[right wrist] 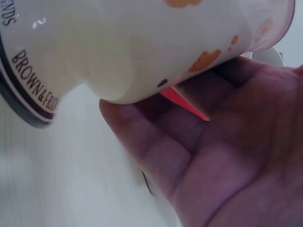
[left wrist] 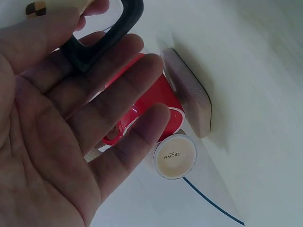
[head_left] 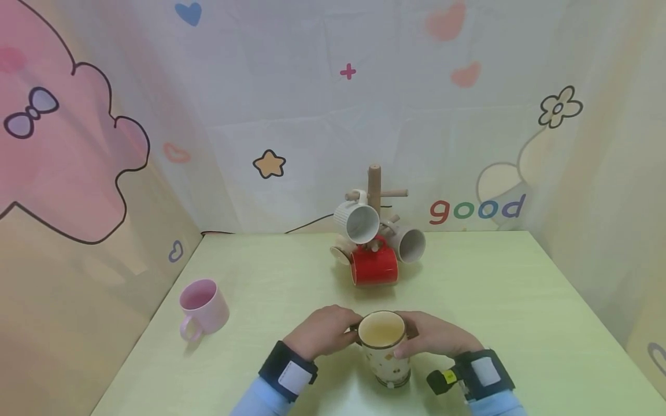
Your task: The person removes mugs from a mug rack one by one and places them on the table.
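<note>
A cream mug (head_left: 385, 355) with a dark rim, a dark handle (left wrist: 102, 47) and brown patches is between both hands, low over the front of the table, mouth up. At its handle, my left hand (head_left: 328, 330) pinches with thumb and index finger; the other fingers extend loosely behind the handle in the left wrist view. My right hand (head_left: 439, 335) grips the mug's body from the right, thumb on the near side and fingers round the far side. Lettering circles the mug's foot in the right wrist view.
Behind the hands stands a wooden mug tree (head_left: 374, 182). On it hang a red mug (head_left: 376, 267), a white ribbed mug (head_left: 356, 221), a grey-white mug (head_left: 410, 244) and a small cream mug (head_left: 341, 252). A pink mug (head_left: 208, 312) stands upright at the table's left.
</note>
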